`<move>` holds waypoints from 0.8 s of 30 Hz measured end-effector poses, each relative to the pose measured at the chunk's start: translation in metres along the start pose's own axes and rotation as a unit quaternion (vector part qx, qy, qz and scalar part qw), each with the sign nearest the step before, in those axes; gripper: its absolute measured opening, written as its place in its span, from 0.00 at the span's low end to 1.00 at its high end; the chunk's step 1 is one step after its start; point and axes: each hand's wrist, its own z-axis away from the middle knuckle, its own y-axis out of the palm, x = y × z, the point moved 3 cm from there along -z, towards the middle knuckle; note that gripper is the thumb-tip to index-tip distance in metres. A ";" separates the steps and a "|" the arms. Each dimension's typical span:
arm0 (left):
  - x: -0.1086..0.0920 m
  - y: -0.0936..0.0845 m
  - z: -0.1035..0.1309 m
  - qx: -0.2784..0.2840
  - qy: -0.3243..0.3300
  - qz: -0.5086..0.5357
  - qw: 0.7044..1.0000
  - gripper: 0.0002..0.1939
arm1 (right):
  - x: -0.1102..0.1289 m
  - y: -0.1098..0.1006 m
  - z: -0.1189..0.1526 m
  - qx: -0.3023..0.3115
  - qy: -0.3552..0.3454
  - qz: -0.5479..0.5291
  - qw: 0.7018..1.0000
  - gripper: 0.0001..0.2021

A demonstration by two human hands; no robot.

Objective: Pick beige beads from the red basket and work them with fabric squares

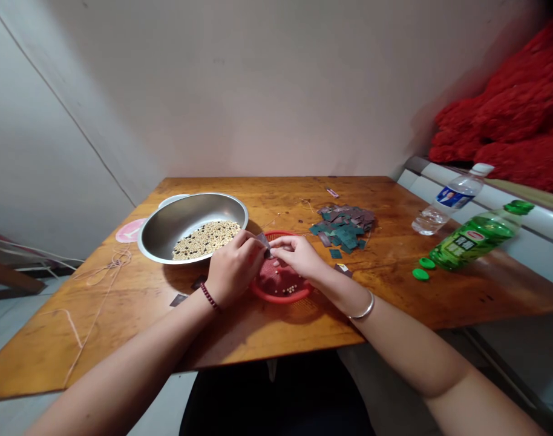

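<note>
Over a red plastic basket [281, 298], my left hand [240, 260] and my right hand [297, 254] meet with fingertips pinched together. Between them is a small dark square piece [262, 240], gripped by my left fingers. My right fingertips touch its lower edge; whether they grip it too is hard to see. A few pale beads [291, 290] lie in the basket. To the left, a steel bowl [156, 242] stands tilted, holding many cream and black beads [206, 239]. Right of the basket is a loose pile of dark green and purplish squares [346, 227].
On the wooden table [240, 345], a clear bottle [449, 200] and a green bottle [478, 237] stand at the right, near two green caps [420, 274]. Loose string [108, 284] lies at the left. Red fluffy material [507, 121] is heaped at the back right.
</note>
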 end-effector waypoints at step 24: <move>-0.001 -0.001 0.000 0.002 0.009 0.022 1.000 0.09 | -0.002 0.000 -0.001 0.002 -0.002 -0.003 1.000 0.07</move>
